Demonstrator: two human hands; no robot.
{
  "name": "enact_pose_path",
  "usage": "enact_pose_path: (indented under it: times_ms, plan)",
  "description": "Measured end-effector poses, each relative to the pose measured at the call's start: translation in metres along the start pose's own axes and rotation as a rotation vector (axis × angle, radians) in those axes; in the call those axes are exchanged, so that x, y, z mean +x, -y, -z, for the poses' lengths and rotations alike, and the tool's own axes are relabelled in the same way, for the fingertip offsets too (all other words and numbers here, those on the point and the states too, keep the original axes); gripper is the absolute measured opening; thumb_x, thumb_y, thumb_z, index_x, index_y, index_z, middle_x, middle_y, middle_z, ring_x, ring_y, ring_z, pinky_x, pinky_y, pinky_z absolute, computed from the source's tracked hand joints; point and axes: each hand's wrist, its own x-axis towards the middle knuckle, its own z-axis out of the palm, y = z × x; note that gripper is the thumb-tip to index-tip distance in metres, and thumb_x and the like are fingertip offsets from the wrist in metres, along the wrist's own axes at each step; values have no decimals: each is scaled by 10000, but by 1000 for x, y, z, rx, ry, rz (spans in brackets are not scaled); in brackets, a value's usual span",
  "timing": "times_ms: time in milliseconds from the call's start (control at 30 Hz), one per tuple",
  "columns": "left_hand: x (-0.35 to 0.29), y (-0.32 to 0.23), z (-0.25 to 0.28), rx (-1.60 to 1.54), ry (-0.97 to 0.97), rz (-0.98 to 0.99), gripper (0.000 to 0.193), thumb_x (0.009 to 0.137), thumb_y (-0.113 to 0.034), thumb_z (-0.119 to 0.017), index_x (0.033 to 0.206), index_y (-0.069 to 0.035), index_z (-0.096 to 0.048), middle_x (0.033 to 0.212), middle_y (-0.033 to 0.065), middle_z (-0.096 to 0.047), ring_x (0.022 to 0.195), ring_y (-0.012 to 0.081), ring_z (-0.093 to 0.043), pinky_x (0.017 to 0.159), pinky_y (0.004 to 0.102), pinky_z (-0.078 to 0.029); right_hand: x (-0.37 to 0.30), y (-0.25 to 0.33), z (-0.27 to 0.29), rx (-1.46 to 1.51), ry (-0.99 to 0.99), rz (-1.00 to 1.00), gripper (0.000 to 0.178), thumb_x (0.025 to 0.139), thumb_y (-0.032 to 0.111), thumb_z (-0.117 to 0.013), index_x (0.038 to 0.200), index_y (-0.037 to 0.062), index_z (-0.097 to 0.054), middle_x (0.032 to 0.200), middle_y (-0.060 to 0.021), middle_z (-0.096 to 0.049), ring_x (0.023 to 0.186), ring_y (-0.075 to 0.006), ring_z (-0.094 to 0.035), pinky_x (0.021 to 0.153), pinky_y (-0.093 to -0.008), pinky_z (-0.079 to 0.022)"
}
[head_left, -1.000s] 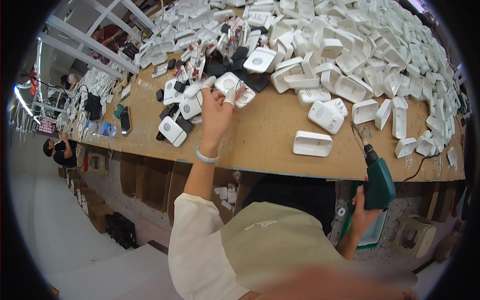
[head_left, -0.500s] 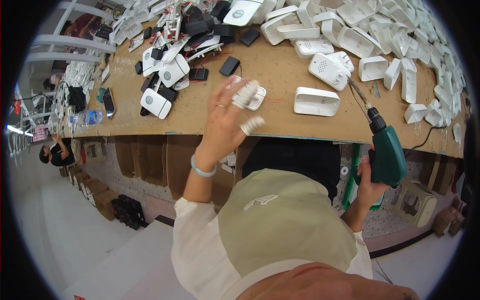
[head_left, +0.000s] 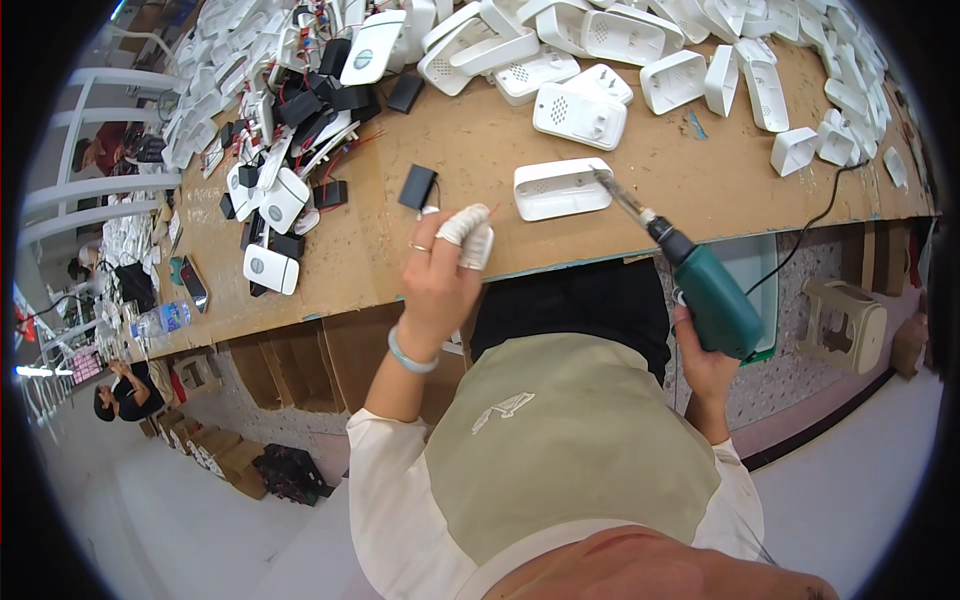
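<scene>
My right hand [head_left: 707, 360] is wrapped around the grip of a green corded electric drill [head_left: 718, 300]. The long bit of the drill points left and reaches the right end of an open white plastic casing [head_left: 560, 207] near the table edge. Contact between bit and casing cannot be made out. To the left of it, my left hand [head_left: 437, 285], with white tape around some fingers, has its fingers closed over a small white plastic cover [head_left: 480, 250], mostly hidden by them. Just beyond those fingers lies a black box [head_left: 418, 186] with a thin wire.
White casings [head_left: 600, 35] are heaped along the far side. White covers [head_left: 270, 268], black boxes and red wires pile up at the left. A phone [head_left: 195, 284] and plastic bottle [head_left: 160, 321] lie at the far left. The drill's black cord [head_left: 805, 232] trails right; a stool [head_left: 843, 325] stands there.
The view has turned and shifted. The drill bit has moved left from beside the closed white casings to the open casing. My left fingers have come together over the white cover.
</scene>
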Motion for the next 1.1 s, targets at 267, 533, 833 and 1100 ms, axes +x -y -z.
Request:
enact_pose_path:
  times_ms: [267,533,833,1100]
  plan:
    - [14,-47,-57,114,157,-8,253,718,-8,-712,964,15,-657,1023,146,-576,895,320,-544,791,438,-443,7,-1,2,-198,136,132,234,783,29,-744,1004,7,-673,840,-131,-700,688,-230,-695,666,-299,-534]
    - [26,-59,-76,273,-38,-1,130,685,-42,-752,716,14,-639,1329,196,-509,1228,397,-418,972,509,-338,6,-2,-1,-183,168,164,352,753,7,-746,1093,1,-655,932,-130,-719,763,-204,-711,727,-282,-536]
    - [24,-53,-77,277,42,14,155,691,-61,-756,744,25,-638,1356,179,-505,1250,401,-438,962,553,-311,13,-4,-8,-144,210,139,367,751,-12,-737,1108,-8,-648,916,-133,-711,762,-212,-708,716,-277,-532]
    - [25,-54,-76,285,43,26,178,672,-63,-762,746,28,-628,1338,167,-510,1246,393,-440,938,544,-306,13,-3,-11,-146,212,148,361,755,-21,-733,1105,-9,-645,911,-137,-706,745,-213,-702,709,-278,-532]
